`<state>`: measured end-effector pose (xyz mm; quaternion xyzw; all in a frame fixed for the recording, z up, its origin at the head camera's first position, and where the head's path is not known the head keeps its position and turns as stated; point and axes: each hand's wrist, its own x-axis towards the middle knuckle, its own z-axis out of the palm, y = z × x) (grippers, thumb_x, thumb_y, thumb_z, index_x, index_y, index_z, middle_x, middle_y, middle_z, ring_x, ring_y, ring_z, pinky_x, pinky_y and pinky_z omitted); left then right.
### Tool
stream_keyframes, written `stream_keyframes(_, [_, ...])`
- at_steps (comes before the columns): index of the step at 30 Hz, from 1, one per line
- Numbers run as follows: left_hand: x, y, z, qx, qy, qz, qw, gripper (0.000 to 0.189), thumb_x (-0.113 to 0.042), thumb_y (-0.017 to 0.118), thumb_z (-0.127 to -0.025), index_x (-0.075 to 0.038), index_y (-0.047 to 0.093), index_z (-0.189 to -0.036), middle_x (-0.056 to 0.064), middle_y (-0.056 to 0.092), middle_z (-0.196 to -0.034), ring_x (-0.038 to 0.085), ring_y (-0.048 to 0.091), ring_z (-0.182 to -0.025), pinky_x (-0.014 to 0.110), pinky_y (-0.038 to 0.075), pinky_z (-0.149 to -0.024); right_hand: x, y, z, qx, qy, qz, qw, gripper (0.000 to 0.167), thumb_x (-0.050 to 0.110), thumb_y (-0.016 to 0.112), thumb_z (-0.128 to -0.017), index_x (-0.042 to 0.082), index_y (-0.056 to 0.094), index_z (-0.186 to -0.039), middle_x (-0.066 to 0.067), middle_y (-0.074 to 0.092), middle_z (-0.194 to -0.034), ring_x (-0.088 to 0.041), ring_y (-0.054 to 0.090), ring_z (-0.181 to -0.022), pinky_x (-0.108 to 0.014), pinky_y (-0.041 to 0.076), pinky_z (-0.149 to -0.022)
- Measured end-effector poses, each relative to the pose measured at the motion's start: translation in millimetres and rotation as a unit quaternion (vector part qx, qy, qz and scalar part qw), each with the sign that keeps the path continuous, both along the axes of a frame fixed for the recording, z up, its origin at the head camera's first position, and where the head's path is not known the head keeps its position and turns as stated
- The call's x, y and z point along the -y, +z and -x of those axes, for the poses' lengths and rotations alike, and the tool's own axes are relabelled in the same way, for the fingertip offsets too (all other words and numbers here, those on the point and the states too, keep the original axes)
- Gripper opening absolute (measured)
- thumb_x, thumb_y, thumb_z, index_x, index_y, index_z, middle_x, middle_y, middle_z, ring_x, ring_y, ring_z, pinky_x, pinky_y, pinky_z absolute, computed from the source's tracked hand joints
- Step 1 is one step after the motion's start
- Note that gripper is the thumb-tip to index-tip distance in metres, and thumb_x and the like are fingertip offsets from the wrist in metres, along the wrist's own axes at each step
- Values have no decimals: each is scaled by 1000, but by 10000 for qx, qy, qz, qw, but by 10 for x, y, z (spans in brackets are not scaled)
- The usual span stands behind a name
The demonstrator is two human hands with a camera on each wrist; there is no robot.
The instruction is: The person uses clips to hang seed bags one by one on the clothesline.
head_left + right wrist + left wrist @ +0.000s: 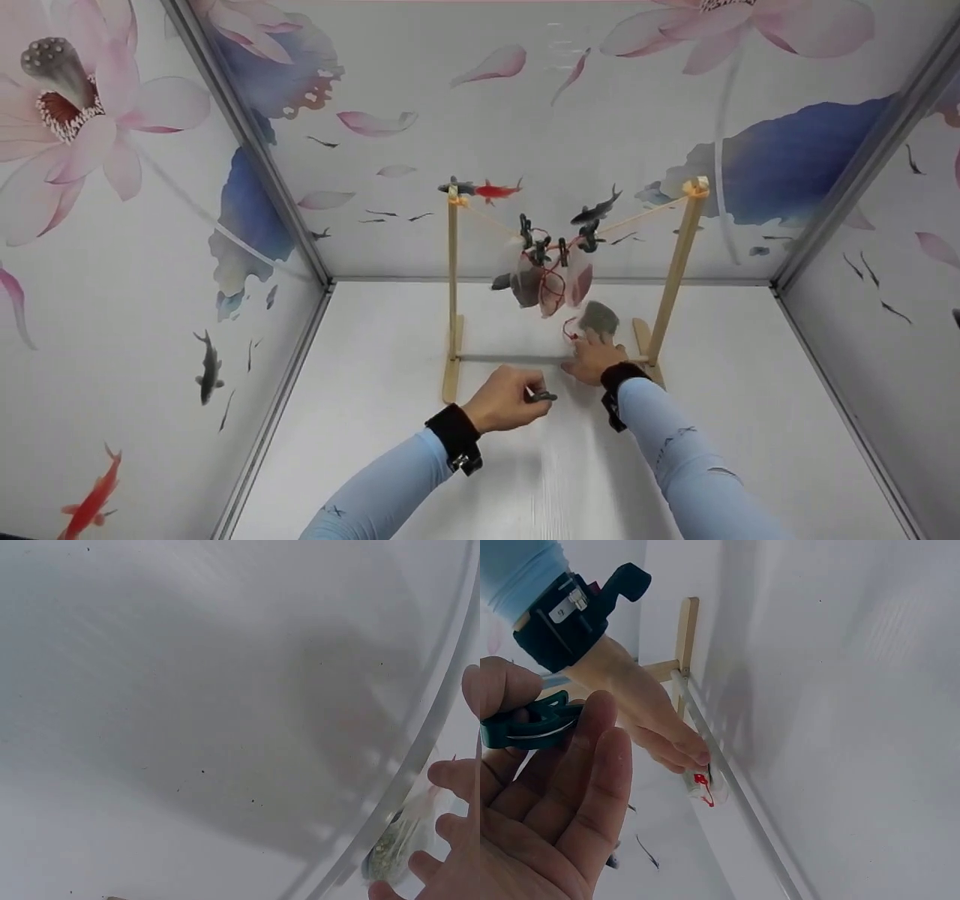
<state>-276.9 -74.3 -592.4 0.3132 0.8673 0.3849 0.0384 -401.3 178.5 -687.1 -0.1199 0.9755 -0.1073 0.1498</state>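
My left hand (506, 399) pinches a dark green plastic clip (536, 726) between thumb and fingers, low in front of the wooden stand. Farther forward, my right hand (596, 360) reaches over the stand's pale bottom bar (735, 780). Its fingers are spread at a small see-through sachet (599, 316) with greenish filling and a red drawstring, lying on the white surface. Whether the fingertips press on the sachet is hard to tell in the right wrist view, where part of the sachet (390, 855) is hidden behind them.
Between two wooden posts (453, 277) a sagging cord (645, 215) carries several dark clips and several hanging sachets (551, 292), above and left of the right hand. Printed panels with lotus flowers and fish (210, 367) enclose the white tabletop (360, 450) at the back and sides.
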Motion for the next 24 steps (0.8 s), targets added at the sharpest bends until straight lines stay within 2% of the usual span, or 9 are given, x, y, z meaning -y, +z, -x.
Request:
stream_keyframes(4, [31,-4,-11,29,77,34,10000,10,-16,79,-96,-11,76,-87,3,84,-86,-8,54,-66,8,39,-60,47,-113,63,82,-93,-55,9999,82,58,60,-108,0,51,-165,-30,27,-184,-57,24,-169,-83,29,-128])
stream_keyframes(8, [60,-30,-26,117,66,-1,9999,11,-16,79,-96,-12,76,-86,2,83,-85,-8,50,-63,9,37,-59,60,-164,88,114,-239,-21,9996,86,62,61,-107,0,51,-165,-30,27,-183,-57,23,-169,-84,26,-129])
stream_keyframes(12, [97,-50,-38,123,99,-1,9999,12,-17,78,-97,-12,75,-86,2,82,-85,-8,45,-60,10,34,-58,66,-220,108,210,-292,57,9993,93,68,57,-107,-2,47,-167,-28,26,-183,-56,21,-170,-83,22,-131])
stream_keyframes(16, [86,-82,-67,157,104,-18,9998,12,-17,78,-97,-12,75,-86,2,83,-85,-9,44,-59,10,34,-58,45,-235,44,140,-241,30,9996,89,59,53,-112,-8,38,-169,-30,26,-182,-58,20,-169,-81,22,-132])
stream_keyframes(19, [86,-94,-72,183,126,-41,9997,12,-16,78,-97,-12,75,-86,2,83,-85,-8,48,-61,10,36,-59,59,-121,2,-169,-169,132,9996,83,46,53,-115,-12,32,-169,-32,26,-180,-58,22,-168,-80,26,-131])
stream_keyframes(24, [91,-105,-70,201,169,8,9997,9,-15,79,-96,-11,75,-89,3,82,-85,-6,52,-67,10,40,-64,44,99,-2,-1115,-60,540,9923,73,34,58,-115,-10,36,-169,-31,32,-177,-57,37,-160,-78,38,-125])
